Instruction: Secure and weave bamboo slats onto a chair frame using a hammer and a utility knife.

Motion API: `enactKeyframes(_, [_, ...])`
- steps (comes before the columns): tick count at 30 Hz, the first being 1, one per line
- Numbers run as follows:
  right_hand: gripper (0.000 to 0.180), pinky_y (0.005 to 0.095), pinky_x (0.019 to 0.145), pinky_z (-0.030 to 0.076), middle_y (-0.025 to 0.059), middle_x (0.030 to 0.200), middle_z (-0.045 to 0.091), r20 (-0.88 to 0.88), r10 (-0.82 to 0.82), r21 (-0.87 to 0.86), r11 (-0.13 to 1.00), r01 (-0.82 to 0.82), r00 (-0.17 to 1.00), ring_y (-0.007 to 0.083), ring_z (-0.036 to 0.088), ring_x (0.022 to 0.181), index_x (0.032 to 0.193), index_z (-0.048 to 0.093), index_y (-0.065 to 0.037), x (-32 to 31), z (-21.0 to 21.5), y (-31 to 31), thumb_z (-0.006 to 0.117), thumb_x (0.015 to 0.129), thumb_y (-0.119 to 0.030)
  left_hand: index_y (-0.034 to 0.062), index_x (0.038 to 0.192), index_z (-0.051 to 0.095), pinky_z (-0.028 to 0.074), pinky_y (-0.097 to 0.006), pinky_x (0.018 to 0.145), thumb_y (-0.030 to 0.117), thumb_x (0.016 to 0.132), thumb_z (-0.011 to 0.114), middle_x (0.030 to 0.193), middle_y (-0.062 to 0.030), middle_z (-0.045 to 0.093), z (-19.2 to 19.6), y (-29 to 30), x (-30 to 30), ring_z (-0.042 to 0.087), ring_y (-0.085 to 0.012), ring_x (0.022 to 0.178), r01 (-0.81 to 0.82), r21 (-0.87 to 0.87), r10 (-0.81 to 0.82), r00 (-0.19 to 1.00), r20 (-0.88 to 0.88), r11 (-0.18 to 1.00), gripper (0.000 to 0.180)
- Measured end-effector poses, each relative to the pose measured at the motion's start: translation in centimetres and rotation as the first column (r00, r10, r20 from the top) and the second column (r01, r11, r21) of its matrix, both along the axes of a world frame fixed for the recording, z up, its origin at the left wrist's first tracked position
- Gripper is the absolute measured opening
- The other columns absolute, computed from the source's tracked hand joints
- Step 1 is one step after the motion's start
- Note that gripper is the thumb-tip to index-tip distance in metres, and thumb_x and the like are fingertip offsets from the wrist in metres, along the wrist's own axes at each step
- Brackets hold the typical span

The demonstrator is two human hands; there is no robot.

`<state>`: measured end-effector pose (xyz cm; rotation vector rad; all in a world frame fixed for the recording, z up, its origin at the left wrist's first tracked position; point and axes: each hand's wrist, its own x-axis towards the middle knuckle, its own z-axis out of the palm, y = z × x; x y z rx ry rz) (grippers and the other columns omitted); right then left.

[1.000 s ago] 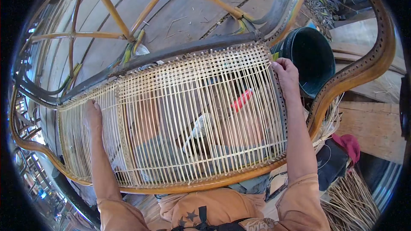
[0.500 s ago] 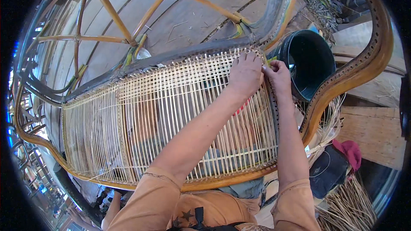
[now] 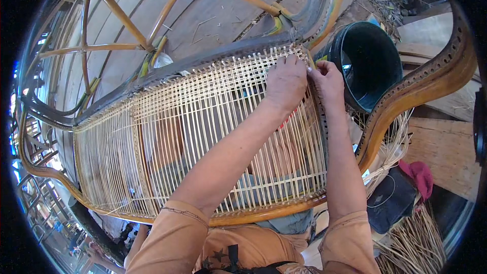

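floorboards (image 3: 218,2) fill the background, and a big rattan frame (image 3: 264,216) sits over the person's legs. cane webbing (image 3: 218,89) spans it, tight at the far edge, looser nearer. dark bucket (image 3: 373,66) stands just past the far right corner. left hand (image 3: 286,82) rests on the webbing there, fingers curled; right hand (image 3: 328,83) is right beside it, thumb and fingers nearly together. honestly can't tell if either grips a strand.
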<state>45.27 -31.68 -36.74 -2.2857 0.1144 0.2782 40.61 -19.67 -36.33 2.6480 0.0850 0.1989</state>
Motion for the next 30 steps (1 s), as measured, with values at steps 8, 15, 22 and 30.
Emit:
enactKeyframes(8, [0.028, 0.0288, 0.073, 0.047, 0.0106, 0.084, 0.066, -0.064, -0.093, 0.323, 0.94, 0.108, 0.994, 0.0171, 0.06, 0.075, 0.097, 0.063, 0.003, 0.0, -1.3, -1.0, 0.065, 0.082, -0.021, 0.0051, 0.085, 0.06, 0.049, -0.038, 0.069, 0.011, 0.071, 0.058, 0.087, -0.0083, 0.056, -0.8, -0.5, -0.1, 0.057, -0.0257, 0.086, -0.045, 0.014, 0.044, 0.995, 0.088, 0.999, 0.015])
enactKeyframes(15, [0.026, 0.0278, 0.076, 0.046, 0.0076, 0.088, 0.064, -0.04, 0.012, 0.227, 0.974, -0.003, 0.999, 0.014, 0.058, 0.079, 0.098, 0.063, 0.003, -0.1, -0.6, -0.7, 0.064, 0.083, -0.018, 0.0072, 0.085, 0.06, 0.049, -0.038, 0.068, 0.01, 0.071, 0.058, 0.088, -0.008, 0.057, -1.4, -0.1, 0.2, 0.058, -0.0259, 0.085, -0.124, -0.018, 0.125, 0.987, 0.1, 0.992, 0.015])
enactKeyframes(22, [0.022, 0.0257, 0.076, 0.045, 0.0049, 0.088, 0.062, -0.222, -0.158, 0.41, 0.88, 0.239, 0.962, 0.012, 0.055, 0.079, 0.097, 0.062, 0.002, 0.2, -0.8, -1.5, 0.061, 0.082, -0.013, 0.0096, 0.09, 0.063, 0.048, -0.04, 0.074, 0.01, 0.076, 0.059, 0.093, -0.0078, 0.059, 0.2, -1.6, 0.1, 0.059, -0.028, 0.089, -0.159, -0.265, 0.194, 0.974, 0.113, 0.951, 0.014])
enactKeyframes(30, [0.024, 0.0265, 0.072, 0.046, 0.0074, 0.084, 0.065, -0.177, -0.094, 0.338, 0.929, 0.151, 0.98, 0.0132, 0.058, 0.075, 0.092, 0.063, 0.004, 0.5, -0.9, -0.8, 0.064, 0.078, -0.015, 0.0093, 0.084, 0.065, 0.043, -0.039, 0.082, 0.011, 0.075, 0.061, 0.093, -0.0065, 0.059, -0.7, -1.3, -0.3, 0.055, -0.0274, 0.094, -0.179, -0.314, 0.218, 0.972, 0.092, 0.932, 0.01])
